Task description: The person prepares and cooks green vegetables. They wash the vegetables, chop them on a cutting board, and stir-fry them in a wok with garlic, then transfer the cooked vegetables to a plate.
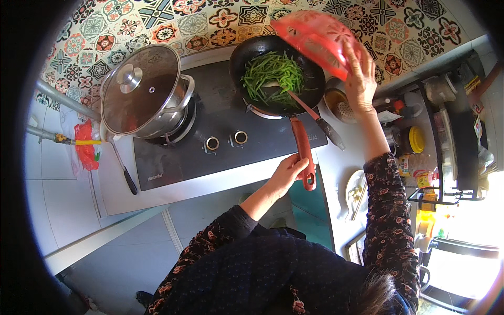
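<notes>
My left hand (290, 172) grips the red handle (301, 145) of a black wok (238, 75), which sits on the right burner of the gas hob. Sliced green vegetables (271, 73) lie heaped in the wok. A spatula with a dark grip (330, 132) rests in it, its blade partly under the greens, its grip out over the rim. Above the wok's right side, my right hand (360, 76) holds a red plastic basket (319, 41) tilted on its side; its inside is hidden and its outline is blurred.
A lidded steel pot (145, 92) stands on the left burner, a ladle (122, 165) beside it. Right of the wok are a metal bowl with a perforated ladle (344, 108) and a plate with pale pieces (356, 193). A rack (443, 193) with jars and bottles lines the right wall.
</notes>
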The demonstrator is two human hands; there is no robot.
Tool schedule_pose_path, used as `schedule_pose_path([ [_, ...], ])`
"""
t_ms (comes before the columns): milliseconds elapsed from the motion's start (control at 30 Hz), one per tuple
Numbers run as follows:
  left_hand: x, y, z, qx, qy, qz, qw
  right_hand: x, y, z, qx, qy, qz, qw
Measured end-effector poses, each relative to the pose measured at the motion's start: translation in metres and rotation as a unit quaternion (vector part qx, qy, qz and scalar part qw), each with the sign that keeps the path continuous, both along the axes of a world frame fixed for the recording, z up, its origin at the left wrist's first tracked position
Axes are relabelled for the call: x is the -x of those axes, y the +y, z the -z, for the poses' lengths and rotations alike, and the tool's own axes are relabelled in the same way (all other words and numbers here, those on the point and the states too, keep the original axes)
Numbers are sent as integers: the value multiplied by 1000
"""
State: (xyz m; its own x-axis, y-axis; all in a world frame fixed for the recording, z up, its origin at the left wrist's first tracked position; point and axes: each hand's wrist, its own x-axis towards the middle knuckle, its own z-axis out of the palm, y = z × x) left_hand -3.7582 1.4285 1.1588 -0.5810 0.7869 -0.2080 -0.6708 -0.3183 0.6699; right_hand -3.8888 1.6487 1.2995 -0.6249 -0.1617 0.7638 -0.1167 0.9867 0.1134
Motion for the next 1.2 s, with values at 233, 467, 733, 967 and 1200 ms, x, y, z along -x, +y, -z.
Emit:
schedule_pose_path([
  [233,0,1,3,2,1,-5,1000,-5,9,-10,140,66,-62,986],
  [467,1,1,4,8,4,-24,1000,-4,6,11,-12,30,-58,998],
  [733,4,0,6,18,4,-25,1000,-12,13,-9,74,64,22,995],
  [967,5,-1,1,33,7,-30,999,-90,27,-15,600,155,-116,776],
  [1200,9,-4,9,9,-14,-12,1000,-251,10,6,786,182,-2,591],
])
